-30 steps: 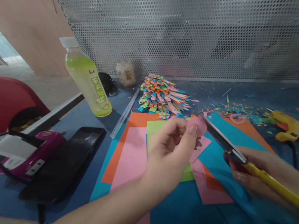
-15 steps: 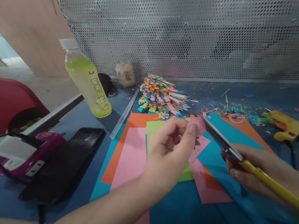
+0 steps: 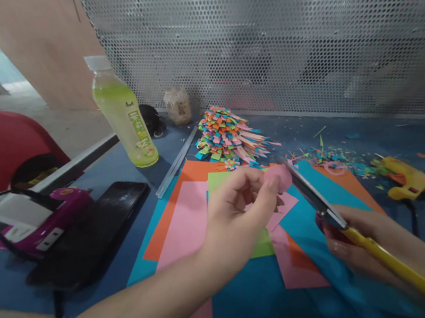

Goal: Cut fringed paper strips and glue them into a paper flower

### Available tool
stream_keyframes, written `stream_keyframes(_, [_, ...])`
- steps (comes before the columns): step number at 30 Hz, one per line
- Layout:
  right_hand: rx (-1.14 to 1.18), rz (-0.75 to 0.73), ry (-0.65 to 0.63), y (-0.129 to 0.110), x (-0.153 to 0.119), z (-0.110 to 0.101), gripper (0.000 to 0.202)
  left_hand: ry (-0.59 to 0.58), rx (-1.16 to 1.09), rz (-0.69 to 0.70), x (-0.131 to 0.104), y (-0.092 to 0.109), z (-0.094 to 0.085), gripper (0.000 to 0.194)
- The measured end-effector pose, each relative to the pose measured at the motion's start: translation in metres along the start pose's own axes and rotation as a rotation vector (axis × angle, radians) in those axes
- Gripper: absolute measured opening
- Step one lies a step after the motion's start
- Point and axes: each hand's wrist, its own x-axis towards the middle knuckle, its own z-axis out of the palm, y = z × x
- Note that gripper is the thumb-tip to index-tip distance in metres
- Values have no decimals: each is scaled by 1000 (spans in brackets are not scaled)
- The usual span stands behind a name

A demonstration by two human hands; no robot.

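Observation:
Between the thumb and fingers of my left hand (image 3: 240,219) is a small, roundish piece of pink paper (image 3: 283,179). My right hand (image 3: 354,238) is closed around yellow-handled scissors (image 3: 320,203), whose dark blades point up and left, with their tips beside the pink piece's right edge. Beneath both hands lie overlapping sheets: pink (image 3: 185,214), green (image 3: 264,245), orange (image 3: 155,243) and blue (image 3: 243,304). Behind them stands a cone of many coloured paper strips (image 3: 225,135), with a small paper flower (image 3: 231,164) at its base.
A green drink bottle (image 3: 125,119), black phone (image 3: 129,193) and purple power strip (image 3: 70,203) stand or lie at left. Paper scraps (image 3: 349,159) and a yellow glue gun (image 3: 415,180) are at right. A perforated metal panel (image 3: 258,39) rises behind.

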Motion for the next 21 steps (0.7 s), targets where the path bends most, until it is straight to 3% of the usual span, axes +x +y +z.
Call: stream_keyframes(21, [-2, -1, 2, 6, 3, -2, 38, 12, 33, 29, 1, 1, 0, 16])
